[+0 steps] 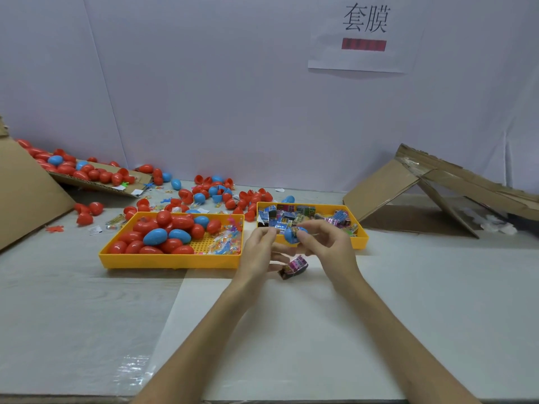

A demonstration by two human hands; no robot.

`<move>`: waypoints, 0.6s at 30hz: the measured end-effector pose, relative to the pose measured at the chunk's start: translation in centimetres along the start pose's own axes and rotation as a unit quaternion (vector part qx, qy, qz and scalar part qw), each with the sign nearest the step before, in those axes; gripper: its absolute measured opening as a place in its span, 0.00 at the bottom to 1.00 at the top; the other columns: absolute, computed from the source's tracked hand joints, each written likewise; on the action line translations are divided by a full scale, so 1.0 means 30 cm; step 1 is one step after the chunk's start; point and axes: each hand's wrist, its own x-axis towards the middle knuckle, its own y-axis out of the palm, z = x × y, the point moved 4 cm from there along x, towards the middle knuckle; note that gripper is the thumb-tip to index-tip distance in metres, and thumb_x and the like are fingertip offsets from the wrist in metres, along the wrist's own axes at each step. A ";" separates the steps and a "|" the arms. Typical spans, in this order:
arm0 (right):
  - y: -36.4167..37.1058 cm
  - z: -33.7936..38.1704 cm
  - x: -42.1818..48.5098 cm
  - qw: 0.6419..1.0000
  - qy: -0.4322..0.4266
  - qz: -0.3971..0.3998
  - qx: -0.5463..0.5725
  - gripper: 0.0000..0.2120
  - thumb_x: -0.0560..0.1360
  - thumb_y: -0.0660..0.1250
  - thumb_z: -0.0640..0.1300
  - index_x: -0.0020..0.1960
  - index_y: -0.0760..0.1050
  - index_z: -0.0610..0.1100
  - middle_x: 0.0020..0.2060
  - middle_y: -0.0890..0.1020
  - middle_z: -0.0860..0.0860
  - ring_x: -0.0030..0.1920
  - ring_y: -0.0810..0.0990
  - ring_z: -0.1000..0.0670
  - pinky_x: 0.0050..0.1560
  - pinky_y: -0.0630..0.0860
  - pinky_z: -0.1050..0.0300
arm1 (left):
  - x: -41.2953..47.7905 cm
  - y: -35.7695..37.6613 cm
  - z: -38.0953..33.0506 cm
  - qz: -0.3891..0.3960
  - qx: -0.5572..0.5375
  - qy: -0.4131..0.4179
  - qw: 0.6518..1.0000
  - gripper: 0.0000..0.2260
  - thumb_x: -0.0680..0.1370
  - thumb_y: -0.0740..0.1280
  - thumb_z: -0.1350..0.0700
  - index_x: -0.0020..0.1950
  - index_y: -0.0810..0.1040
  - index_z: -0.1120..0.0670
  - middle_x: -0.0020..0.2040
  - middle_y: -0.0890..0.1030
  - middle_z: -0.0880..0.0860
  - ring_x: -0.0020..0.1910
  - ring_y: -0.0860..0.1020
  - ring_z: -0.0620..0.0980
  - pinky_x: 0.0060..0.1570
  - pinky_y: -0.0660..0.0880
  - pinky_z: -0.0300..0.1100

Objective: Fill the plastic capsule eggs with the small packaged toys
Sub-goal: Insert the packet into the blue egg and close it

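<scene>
The left hand (258, 248) and right hand (324, 245) are pinching a blue capsule egg (289, 238), whose packaged toy (294, 231), if protruding, risks jamming the closure.

Open room runs across the table (73, 316) in the lower frame. At centre the left tray (169, 261) and right tray (360, 242) leave a narrow gap. Loose eggs (204, 193) crowd behind; left cardboard (26, 193) and right cardboard (379, 188) block both edges.

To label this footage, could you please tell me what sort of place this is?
Probably a small toy-packing workbench: a tray of eggs, a second tray of packets, more eggs spilling from a cardboard box, and a printed sign on the partition.
</scene>
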 end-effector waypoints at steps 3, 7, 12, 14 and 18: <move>-0.035 -0.001 0.010 0.994 0.070 -0.050 0.060 0.09 0.73 0.73 0.50 0.51 0.83 0.47 0.43 0.86 0.51 0.42 0.85 0.49 0.45 0.82 0.54 | 0.014 -0.014 0.010 -0.041 0.217 0.099 0.970 0.07 0.84 0.62 0.52 0.57 0.78 0.51 0.45 0.83 0.48 0.47 0.80 0.47 0.44 0.76 0.39; -0.101 -0.002 0.058 0.962 0.212 -0.048 0.163 0.09 0.76 0.73 0.41 0.54 0.81 0.41 0.48 0.86 0.45 0.45 0.86 0.50 0.43 0.81 0.61 | 0.004 0.009 0.044 0.028 0.441 0.113 0.890 0.11 0.77 0.71 0.45 0.58 0.80 0.45 0.53 0.80 0.45 0.54 0.76 0.46 0.56 0.77 0.48; -0.220 0.118 0.237 0.942 0.230 -0.044 0.241 0.10 0.81 0.64 0.37 0.61 0.76 0.37 0.46 0.85 0.44 0.43 0.85 0.50 0.43 0.81 0.62 | -0.002 0.006 0.044 0.041 0.435 0.127 0.890 0.13 0.75 0.73 0.55 0.58 0.82 0.44 0.50 0.78 0.43 0.50 0.77 0.44 0.53 0.78 0.46; -0.348 0.191 0.343 0.897 0.183 -0.168 0.366 0.11 0.83 0.61 0.39 0.64 0.73 0.37 0.48 0.83 0.43 0.44 0.84 0.49 0.45 0.82 0.59 | 0.001 0.006 0.045 0.044 0.425 0.128 0.895 0.14 0.74 0.74 0.57 0.58 0.82 0.45 0.49 0.79 0.44 0.48 0.78 0.43 0.50 0.79 0.42; -0.450 0.194 0.376 0.888 0.205 -0.304 0.277 0.14 0.82 0.59 0.41 0.66 0.70 0.40 0.55 0.78 0.41 0.47 0.83 0.46 0.51 0.80 0.53 | 0.002 0.007 0.053 0.047 0.390 0.126 0.911 0.17 0.74 0.75 0.58 0.61 0.79 0.46 0.48 0.80 0.45 0.46 0.79 0.42 0.45 0.77 0.33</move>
